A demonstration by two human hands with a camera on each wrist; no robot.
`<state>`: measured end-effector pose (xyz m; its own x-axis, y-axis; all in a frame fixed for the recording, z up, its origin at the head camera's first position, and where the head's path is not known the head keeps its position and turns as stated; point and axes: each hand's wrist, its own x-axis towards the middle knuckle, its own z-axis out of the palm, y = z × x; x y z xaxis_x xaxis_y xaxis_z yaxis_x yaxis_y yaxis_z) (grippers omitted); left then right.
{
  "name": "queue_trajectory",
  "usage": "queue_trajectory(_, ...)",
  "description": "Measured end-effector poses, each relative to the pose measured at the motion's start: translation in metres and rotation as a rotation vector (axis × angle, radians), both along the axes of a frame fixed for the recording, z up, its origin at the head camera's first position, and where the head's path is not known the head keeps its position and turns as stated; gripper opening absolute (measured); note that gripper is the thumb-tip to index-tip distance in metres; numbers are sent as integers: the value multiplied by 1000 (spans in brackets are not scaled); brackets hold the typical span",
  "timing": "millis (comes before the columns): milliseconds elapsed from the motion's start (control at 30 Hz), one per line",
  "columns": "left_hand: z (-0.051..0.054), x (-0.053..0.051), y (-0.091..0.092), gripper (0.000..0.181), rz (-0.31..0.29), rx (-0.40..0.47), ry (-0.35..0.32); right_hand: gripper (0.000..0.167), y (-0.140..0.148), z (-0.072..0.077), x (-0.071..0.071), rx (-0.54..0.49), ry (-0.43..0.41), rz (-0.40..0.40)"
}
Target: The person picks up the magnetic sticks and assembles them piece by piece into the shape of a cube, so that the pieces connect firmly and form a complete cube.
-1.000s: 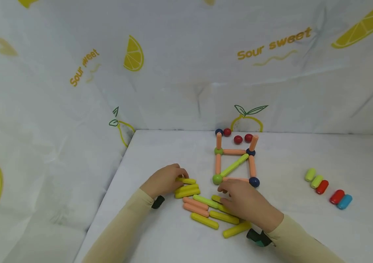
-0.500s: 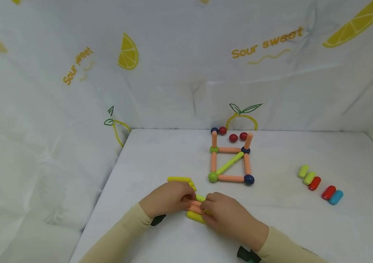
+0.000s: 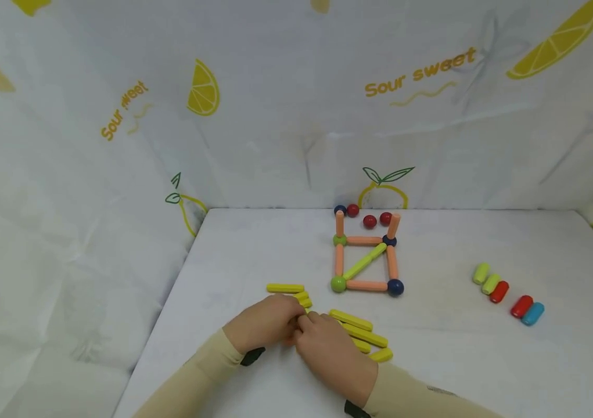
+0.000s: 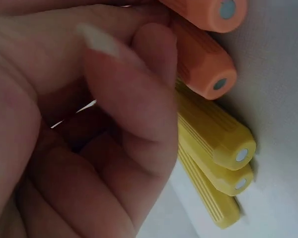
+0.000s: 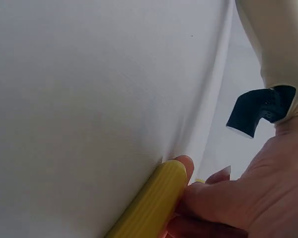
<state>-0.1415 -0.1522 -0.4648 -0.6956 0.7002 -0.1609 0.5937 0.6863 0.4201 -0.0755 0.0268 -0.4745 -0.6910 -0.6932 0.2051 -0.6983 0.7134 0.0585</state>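
In the head view my left hand (image 3: pixel 267 319) and right hand (image 3: pixel 333 354) meet fingertip to fingertip over a group of magnetic rods. My left thumb and fingers are bent at an orange magnetic rod (image 4: pixel 206 64) and seem to pinch it, partly hidden. A second orange rod (image 4: pixel 211 12) lies beside it. Several yellow rods (image 4: pixel 221 131) are close to this hand. The right fingers are bent, but their tips and whatever is under them are hidden. One yellow rod (image 5: pixel 151 203) shows in the right wrist view. Several yellow rods (image 3: pixel 364 335) lie just right of the right hand.
Behind the hands stands a square of orange rods (image 3: pixel 366 285) joined by green (image 3: pixel 338 284) and navy balls (image 3: pixel 395 287), with a light green diagonal (image 3: pixel 364 262). Red balls (image 3: pixel 370 221) sit beyond it. Short red (image 3: pixel 521 306), blue and green pieces lie right.
The left hand has let go of a yellow rod at the back left and come toward the orange rods. The right hand has moved left and forward to meet it, uncovering yellow rods.
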Motion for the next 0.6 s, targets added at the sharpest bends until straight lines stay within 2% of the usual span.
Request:
queue_trajectory(133, 1, -4, -8, 14, 15, 61, 10, 14, -3, 0, -3, 25, -33, -26)
queue_trajectory(200, 6, -7, -14, 8, 41, 106, 16, 16, -4, -1, -6, 39, -72, -39)
queue_trajectory(300, 13, -13, -21, 15, 94, 175, 3, 14, -2, 1, -10, 48, -120, -38)
queue_trajectory(433, 24, -22, -22, 18, 162, 299, -39, 7, 12, 11, -16, -120, -256, -45)
queue_trajectory(600, 27, -37, -7, 16, 199, 430, -57, 8, 56, 28, -31, -464, -415, -118)
